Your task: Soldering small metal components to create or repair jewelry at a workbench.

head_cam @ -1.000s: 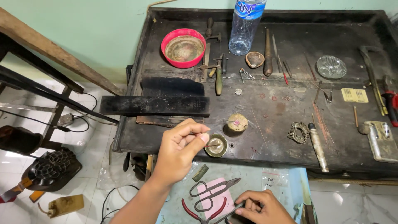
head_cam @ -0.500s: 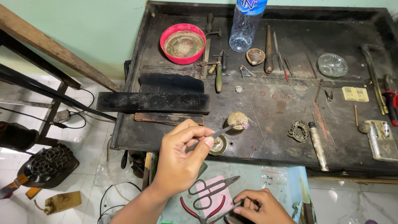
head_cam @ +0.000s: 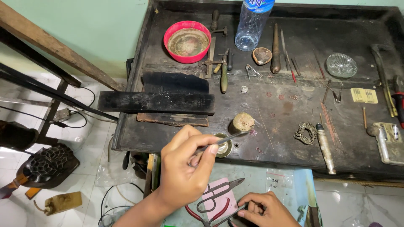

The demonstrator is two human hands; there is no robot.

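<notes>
The thin steel tweezers [head_cam: 225, 139] are pinched in the grip of the left hand [head_cam: 185, 172], thumb and fingers pressed together on the handle end, with the tips pointing right and up. The tips hold a very small pale pink piece [head_cam: 253, 132], too small to identify, just above the dark metal bench [head_cam: 286, 105]. The piece sits just beside a short tan cylindrical block [head_cam: 243, 122], and the tweezers shaft passes over a small round brass dish [head_cam: 223, 148] near the bench's front edge. The right hand [head_cam: 263, 210] lies lower, in front of the bench; its grip is curled around a slim metal tool, though whether it clamps firmly cannot be told. Beside it are red-handled pliers [head_cam: 212, 204] resting on a pink sheet [head_cam: 219, 195]. Further out on the bench lie a coiled metal ring ornament [head_cam: 306, 133], a silver-handled tool [head_cam: 325, 148], a long black rectangular block [head_cam: 156, 102], a red round bowl [head_cam: 187, 41], a clear plastic bottle [head_cam: 251, 23], and a clear glass dish [head_cam: 341, 65] well apart to the right.
</notes>
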